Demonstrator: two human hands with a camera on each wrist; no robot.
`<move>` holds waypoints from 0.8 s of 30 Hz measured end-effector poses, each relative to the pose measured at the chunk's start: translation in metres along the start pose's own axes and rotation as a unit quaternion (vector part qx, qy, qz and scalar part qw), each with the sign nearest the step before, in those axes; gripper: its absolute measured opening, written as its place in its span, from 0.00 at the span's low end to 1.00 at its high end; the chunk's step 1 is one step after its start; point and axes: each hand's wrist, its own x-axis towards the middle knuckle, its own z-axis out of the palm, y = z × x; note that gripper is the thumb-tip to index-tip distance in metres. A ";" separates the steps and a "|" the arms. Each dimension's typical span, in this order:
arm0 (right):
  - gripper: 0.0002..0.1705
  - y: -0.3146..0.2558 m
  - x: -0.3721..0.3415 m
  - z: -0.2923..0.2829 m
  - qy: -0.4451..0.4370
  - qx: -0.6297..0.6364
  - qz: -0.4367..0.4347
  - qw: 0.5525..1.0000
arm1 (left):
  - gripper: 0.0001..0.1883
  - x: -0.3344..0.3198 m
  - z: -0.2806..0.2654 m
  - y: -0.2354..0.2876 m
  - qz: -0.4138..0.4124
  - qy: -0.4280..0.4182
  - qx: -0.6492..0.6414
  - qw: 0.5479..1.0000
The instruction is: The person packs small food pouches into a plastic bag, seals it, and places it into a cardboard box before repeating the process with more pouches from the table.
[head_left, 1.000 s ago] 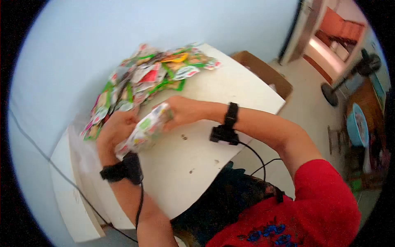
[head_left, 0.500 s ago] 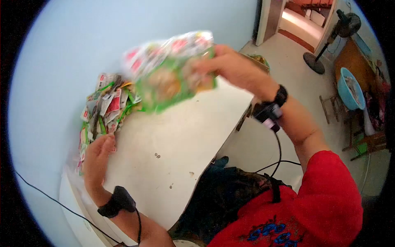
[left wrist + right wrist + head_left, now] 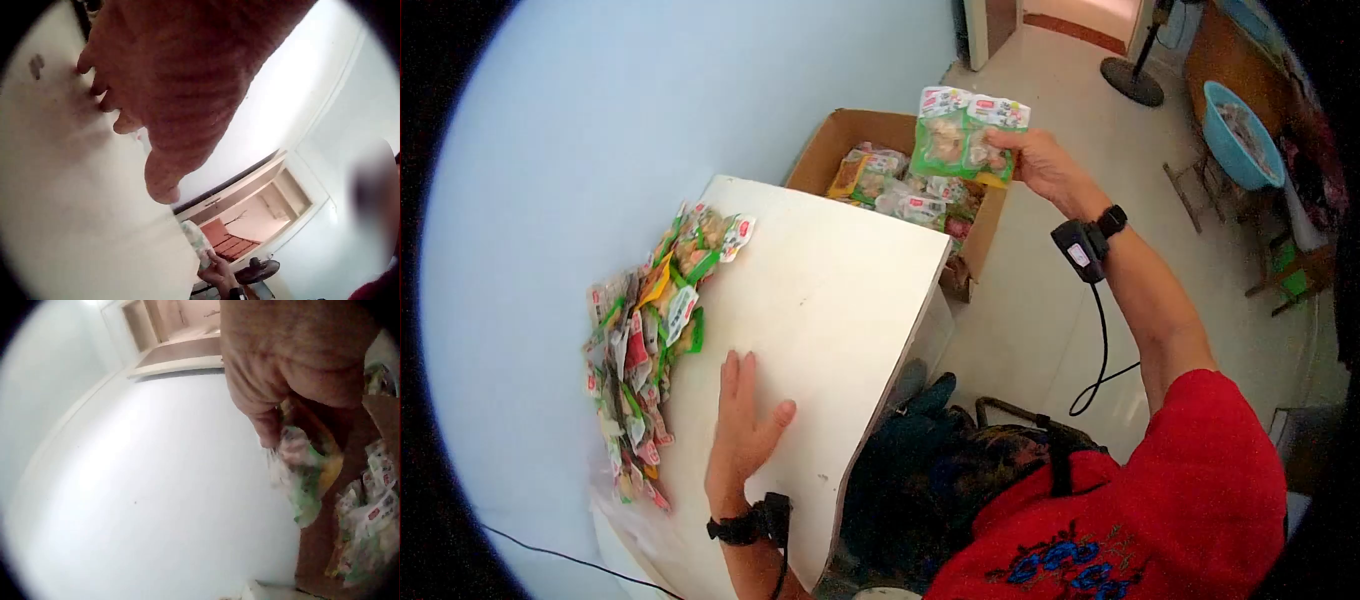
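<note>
My right hand point(image 3: 1055, 170) pinches green-and-white snack packets point(image 3: 948, 135) by their right edge, thumb on the front face. Pale pieces show through their clear windows. They hang above an open cardboard box point(image 3: 987, 235) that holds more packets point(image 3: 910, 205), beyond the far end of the table. In the right wrist view the gripped packets point(image 3: 303, 481) stand over the box, partly hidden by the hand. My left hand point(image 3: 745, 430) is stretched out low over the white table point(image 3: 830, 270), fingers straight and thumb spread, with nothing in it.
A long heap of mixed snack packets point(image 3: 635, 350) lies along the wall side of the table. Clear plastic point(image 3: 645, 525) is bunched at the near left corner. Right of the table are a fan base point(image 3: 1132, 85) and a blue basin point(image 3: 1235, 140). A cable hangs from each wrist camera.
My right hand has carried the packets from over the table out to the box. My left hand, first at the packets, has let go and moved away from the heap, its fingers straightened.
</note>
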 end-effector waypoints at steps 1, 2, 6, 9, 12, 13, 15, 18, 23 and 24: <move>0.12 0.006 0.005 -0.006 -0.006 -0.006 0.003 1.000 | 0.46 0.001 0.008 0.000 -0.003 -0.008 0.027 1.000; 0.12 0.011 0.012 -0.009 -0.013 -0.013 0.007 1.000 | 0.48 0.000 0.016 0.003 0.006 0.001 0.061 0.998; 0.12 0.018 0.032 -0.013 -0.022 -0.061 0.091 0.994 | 0.50 -0.003 0.019 0.016 -0.027 0.000 0.041 0.999; 0.11 0.020 0.053 -0.016 -0.102 -0.065 0.107 0.987 | 0.50 -0.004 0.021 0.012 -0.019 0.004 0.052 0.998; 0.11 0.026 0.084 -0.023 -0.197 -0.160 0.124 0.959 | 0.50 -0.003 0.020 0.014 -0.019 0.007 0.059 0.998; 0.11 0.029 0.096 -0.026 -0.213 -0.203 0.140 0.945 | 0.50 -0.004 0.020 0.014 -0.013 0.011 0.058 0.998; 0.11 0.032 0.117 -0.027 -0.244 -0.285 0.173 0.910 | 0.50 -0.005 0.021 0.011 -0.003 0.019 0.055 0.998; 0.12 0.024 0.130 -0.025 -0.276 -0.392 0.201 0.854 | 0.50 -0.003 0.020 0.016 -0.004 0.021 0.055 0.998; 0.21 0.044 0.162 -0.035 -0.353 -0.472 0.294 0.753 | 0.51 -0.003 0.019 0.017 -0.016 0.027 0.049 0.998; 0.23 0.056 0.166 -0.039 -0.345 -0.516 0.314 0.719 | 0.52 -0.003 0.019 0.017 -0.019 0.028 0.048 0.998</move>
